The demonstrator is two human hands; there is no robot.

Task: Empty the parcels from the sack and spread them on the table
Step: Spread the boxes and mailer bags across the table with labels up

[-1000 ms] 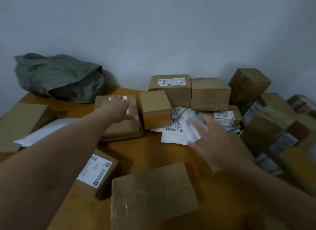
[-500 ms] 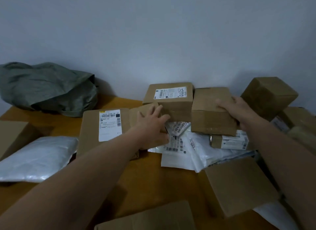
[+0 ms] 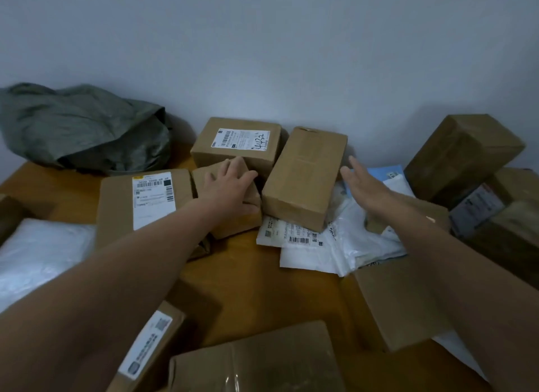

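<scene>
Nearest, a taped box [image 3: 256, 359] and a labelled box [image 3: 148, 345] crowd the counter [image 3: 262, 281] at its front edge. Beyond them, white mailers [image 3: 315, 246] lie half under a tilted long box [image 3: 303, 178]. The left hand [image 3: 227, 187] grips a small box [image 3: 233, 219] pressed against the long box, fingers curled over its top. The right hand [image 3: 364, 184] hovers flat with straight fingers, just right of the long box. Farthest left, the sack [image 3: 84, 126] slumps against the wall [image 3: 291, 56].

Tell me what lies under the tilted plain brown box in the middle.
White mailing bags with barcode labels stick out from beneath the near end of the plain box, which rests on them. Whatever lies under its far end is covered by the box itself.
</scene>
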